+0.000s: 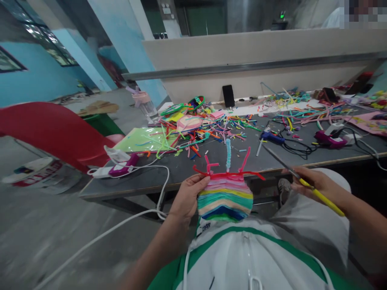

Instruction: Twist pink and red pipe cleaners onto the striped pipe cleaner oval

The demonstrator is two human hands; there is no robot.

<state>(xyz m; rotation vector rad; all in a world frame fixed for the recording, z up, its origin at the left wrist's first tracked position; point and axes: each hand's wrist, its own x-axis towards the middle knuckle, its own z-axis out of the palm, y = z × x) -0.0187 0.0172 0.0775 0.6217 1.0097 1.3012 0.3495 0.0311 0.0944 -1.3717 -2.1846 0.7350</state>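
Observation:
My left hand [190, 193] pinches the upper left edge of a striped pipe-cleaner craft piece [225, 197], held just in front of my body. Its bands run from pink through yellow, teal and beige to blue and green. A red pipe cleaner [254, 174] crosses its top, with pink stems at both sides and a light blue stem [228, 155] standing in the middle. To the right, my right hand [317, 185] is closed around scissors with yellow handles [322, 198]. Their blades [279, 161] point up and left toward the table, apart from the craft piece.
Pipe-cleaner scraps [232, 125] litter the grey table [145, 179]. A blue glue gun [272, 137] lies with its black cord; a phone [228, 96] leans at the back. Purple-and-white plug units [123, 165] trail a white cable [99, 233]. A red chair [45, 125] stands left.

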